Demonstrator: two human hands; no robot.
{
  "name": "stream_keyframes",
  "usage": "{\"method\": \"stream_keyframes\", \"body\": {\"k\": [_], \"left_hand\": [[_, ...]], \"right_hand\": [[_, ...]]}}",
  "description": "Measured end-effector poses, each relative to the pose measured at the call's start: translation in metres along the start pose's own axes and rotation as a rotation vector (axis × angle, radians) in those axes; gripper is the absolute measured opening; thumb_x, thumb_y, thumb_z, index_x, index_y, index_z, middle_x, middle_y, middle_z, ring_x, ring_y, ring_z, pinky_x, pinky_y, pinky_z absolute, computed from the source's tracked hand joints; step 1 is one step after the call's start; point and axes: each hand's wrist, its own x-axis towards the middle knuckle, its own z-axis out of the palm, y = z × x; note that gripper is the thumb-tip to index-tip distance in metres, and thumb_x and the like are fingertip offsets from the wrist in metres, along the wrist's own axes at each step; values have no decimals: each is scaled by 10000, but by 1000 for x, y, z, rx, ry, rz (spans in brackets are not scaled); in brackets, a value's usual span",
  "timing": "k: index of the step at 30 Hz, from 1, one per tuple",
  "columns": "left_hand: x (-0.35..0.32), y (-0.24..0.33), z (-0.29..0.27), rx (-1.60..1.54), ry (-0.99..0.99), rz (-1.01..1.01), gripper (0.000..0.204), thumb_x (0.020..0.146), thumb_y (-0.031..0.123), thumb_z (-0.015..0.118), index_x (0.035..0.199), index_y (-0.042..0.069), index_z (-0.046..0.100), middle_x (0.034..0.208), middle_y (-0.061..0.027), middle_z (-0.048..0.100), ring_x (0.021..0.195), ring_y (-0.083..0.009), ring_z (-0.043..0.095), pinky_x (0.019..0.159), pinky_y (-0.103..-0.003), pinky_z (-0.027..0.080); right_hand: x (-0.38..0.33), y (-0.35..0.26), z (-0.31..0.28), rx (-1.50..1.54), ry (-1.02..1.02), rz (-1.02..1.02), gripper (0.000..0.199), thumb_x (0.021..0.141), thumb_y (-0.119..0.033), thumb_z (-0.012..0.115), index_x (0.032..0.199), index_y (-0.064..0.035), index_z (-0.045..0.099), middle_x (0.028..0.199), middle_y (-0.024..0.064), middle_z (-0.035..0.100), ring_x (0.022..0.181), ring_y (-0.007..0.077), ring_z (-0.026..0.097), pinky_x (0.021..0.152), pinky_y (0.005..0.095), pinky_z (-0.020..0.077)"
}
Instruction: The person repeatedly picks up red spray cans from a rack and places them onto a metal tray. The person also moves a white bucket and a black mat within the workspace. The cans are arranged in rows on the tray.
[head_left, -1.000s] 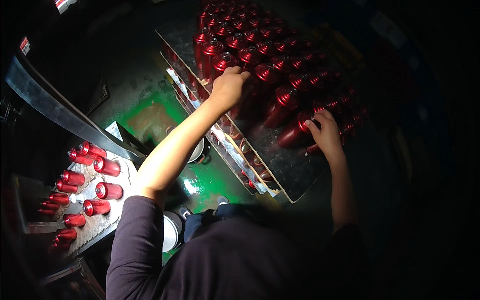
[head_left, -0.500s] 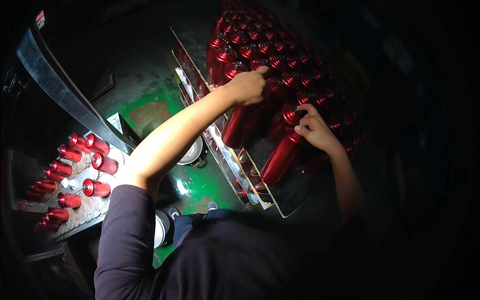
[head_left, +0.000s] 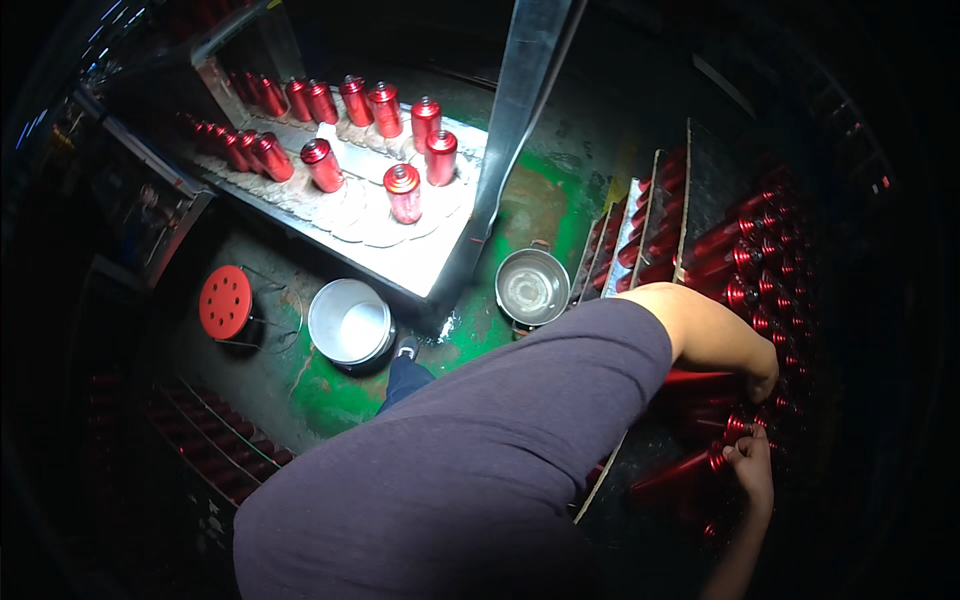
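Shiny red metal cylinders with stepped necks stand packed in rows at the right. Reaching across to them, my left hand (head_left: 762,376) is closed at the neck end of one red cylinder (head_left: 690,378); its fingertips are partly hidden. My right hand (head_left: 752,468), lower and nearer, has its thumb and fingers curled at the neck of another red cylinder (head_left: 668,478), whose body slants down to the left. Dim light blurs the necks around both hands.
A lit bench (head_left: 400,262) at the upper left bears several red cylinders (head_left: 403,195). On the green floor stand a metal pot (head_left: 533,287), a white bucket (head_left: 350,322) and a red stool (head_left: 226,303). A metal post (head_left: 520,100) rises beside the bench. More cylinders fill the lower left.
My view has swung left, bringing the bench, bucket and stool into fuller sight. Both hands now appear farther right and lower in the picture, still at the cylinder necks.
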Motion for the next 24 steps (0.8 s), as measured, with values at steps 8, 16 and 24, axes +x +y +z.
{"method": "stream_keyframes", "body": {"k": [8, 16, 24], "left_hand": [[-104, 54, 6, 38, 39, -76, 441, 910, 315, 526, 1262, 97, 677, 1371, -171, 576, 1197, -328, 593, 987, -453, 475], [-382, 103, -29, -146, 368, -240, 282, 752, 189, 687, 936, -15, 749, 1302, -214, 527, 948, -361, 657, 814, -436, 540], [-625, 146, 12, -68, 616, -623, 203, 690, 153, 672, 704, -50, 667, 969, -215, 561, 674, -354, 635, 625, -433, 529]], "right_hand": [[-35, -6, 22, 137, 62, 6, 501, 798, 64, 605, 1268, 58, 430, 855, 49, 447, 763, 139, 452, 744, 260, 435], [-71, -157, 4, 147, 19, -280, 241, 698, 51, 631, 672, 26, 393, 1201, 144, 457, 935, 220, 470, 858, 307, 406], [2, -300, 57, -67, -269, -720, 186, 781, -63, 705, 736, 98, 622, 1232, 220, 504, 1019, 363, 585, 873, 408, 478]]}}
